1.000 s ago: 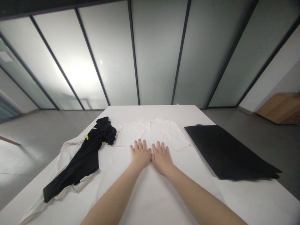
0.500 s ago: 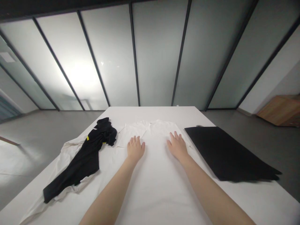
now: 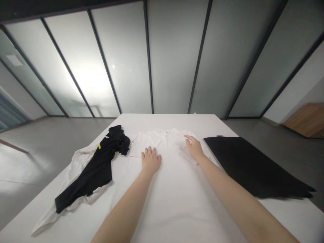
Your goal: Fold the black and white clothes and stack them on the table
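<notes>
Seemingly smoothing shirt (image 3: 174, 182) with left hand (image 3: 151, 161) spread open, right hand (image 3: 194, 147) curled at sleeve (image 3: 188, 154); can't tell if gripping. Probably calls for gentle straightening next.

1. A frosted-glass partition (image 3: 174, 60) spans the back, divided by dark bars (image 3: 149, 60).
2. A bright glow (image 3: 88, 76) (soft-edged) lights its left side.
3. Grey floor (image 3: 83, 130) surrounds the white surface (image 3: 167, 120).
4. Right: pale wall (image 3: 296, 89), wood-grain furniture (image 3: 307, 118).

left fingers (image 3: 150, 151) bare | right fingers (image 3: 190, 138) bare | forearms (image 3: 126, 202) bare, tapering toward wrists (image 3: 147, 172)
</notes>
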`<state>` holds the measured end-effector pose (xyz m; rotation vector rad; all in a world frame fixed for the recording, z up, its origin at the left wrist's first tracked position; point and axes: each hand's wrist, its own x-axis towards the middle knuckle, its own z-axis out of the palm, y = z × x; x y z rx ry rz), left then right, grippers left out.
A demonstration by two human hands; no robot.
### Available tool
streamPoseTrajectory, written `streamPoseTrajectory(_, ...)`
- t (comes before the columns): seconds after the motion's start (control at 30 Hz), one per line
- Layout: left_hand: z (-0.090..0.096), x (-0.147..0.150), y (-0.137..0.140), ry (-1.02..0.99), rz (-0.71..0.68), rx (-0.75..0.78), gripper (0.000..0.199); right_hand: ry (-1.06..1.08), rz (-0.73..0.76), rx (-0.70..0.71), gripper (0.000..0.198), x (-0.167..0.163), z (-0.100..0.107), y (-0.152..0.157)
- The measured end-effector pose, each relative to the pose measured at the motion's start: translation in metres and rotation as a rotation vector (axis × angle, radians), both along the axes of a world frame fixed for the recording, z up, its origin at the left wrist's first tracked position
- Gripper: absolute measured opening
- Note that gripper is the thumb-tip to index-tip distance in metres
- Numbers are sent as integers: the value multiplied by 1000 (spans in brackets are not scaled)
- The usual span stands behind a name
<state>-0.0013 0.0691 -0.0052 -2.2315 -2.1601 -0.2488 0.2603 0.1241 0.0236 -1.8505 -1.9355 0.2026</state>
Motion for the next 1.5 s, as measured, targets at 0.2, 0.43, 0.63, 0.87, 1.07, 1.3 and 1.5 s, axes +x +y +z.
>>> streamPoseTrajectory(0.2,-1,0,1,-3,-2,8,64,-195,-148,-182,62,25,-16,30)
streamPoseTrajectory(0.43,1,0,0,-13,-7,-1,64,-330,-113,-211,62,12,-17,36)
streamPoseTrajectory(0.63,1,0,0,-11,-9,10,63,-349,45,-194,61,-14,-22,23)
streamPoseTrajectory(0.87,-2,0,0,-22,-3,9,63,-338,130,-181,56,-36,-21,-10)
streamPoseTrajectory(1.07,-1,-1,0,-16,-14,10,64,-325,14,-244,65,-51,-34,-75)
streamPoseTrajectory(1.3,0,2,-3,-23,-17,-2,66,-263,126,-180,58,-43,-38,-120)
streamPoseTrajectory(1.5,-1,3,-23,-24,-26,-10,67,-251,61,-168,58,-41,-30,-117)
